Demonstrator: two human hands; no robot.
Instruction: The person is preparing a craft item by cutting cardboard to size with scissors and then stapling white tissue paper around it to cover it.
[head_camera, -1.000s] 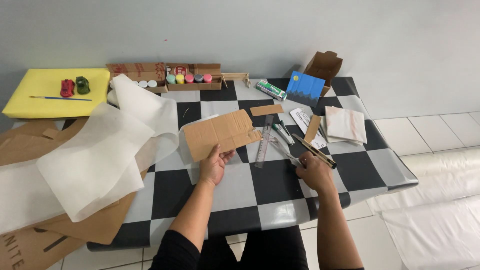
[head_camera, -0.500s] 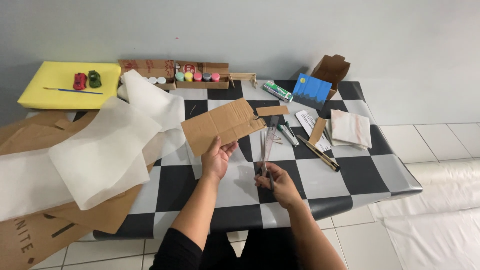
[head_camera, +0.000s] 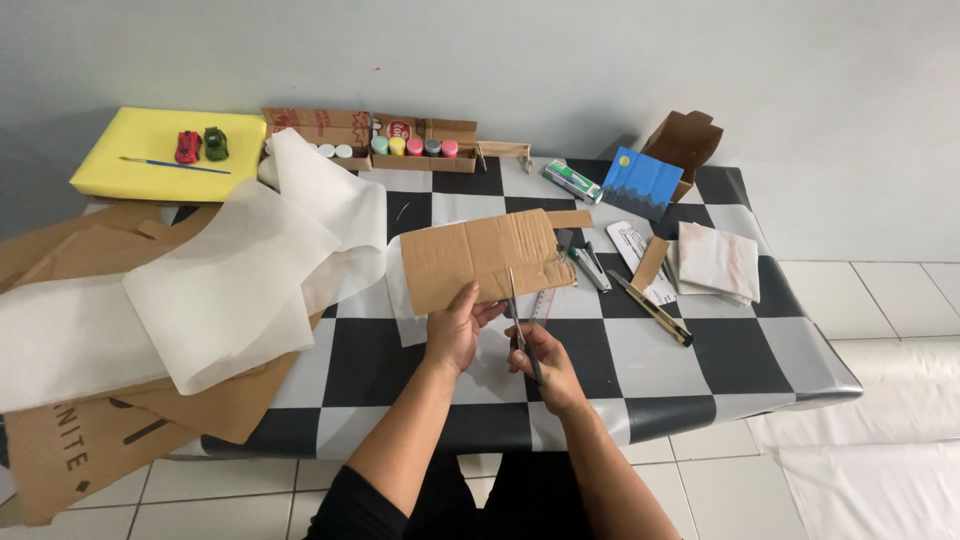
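My left hand (head_camera: 457, 327) grips the lower edge of a flat brown cardboard piece (head_camera: 480, 257), lifted over the black-and-white checkered table (head_camera: 620, 360). My right hand (head_camera: 543, 363) holds a pair of scissors (head_camera: 517, 312) upright, blades pointing up at the cardboard's bottom edge just right of my left fingers. The blades reach the cardboard's lower edge.
White paper sheets (head_camera: 240, 280) and brown cardboard (head_camera: 90, 440) drape over the table's left side. A yellow foam board (head_camera: 130, 150) with two toy cars, a paint pot box (head_camera: 410, 145), a blue painted card (head_camera: 640, 182), a stapler (head_camera: 590, 265), a folded cloth (head_camera: 718, 262) and pencils (head_camera: 655, 310) lie behind and to the right.
My right hand came from the tools at the right to the centre with scissors. They now stand against the cardboard's lower edge. My left hand lifted the cardboard closer.
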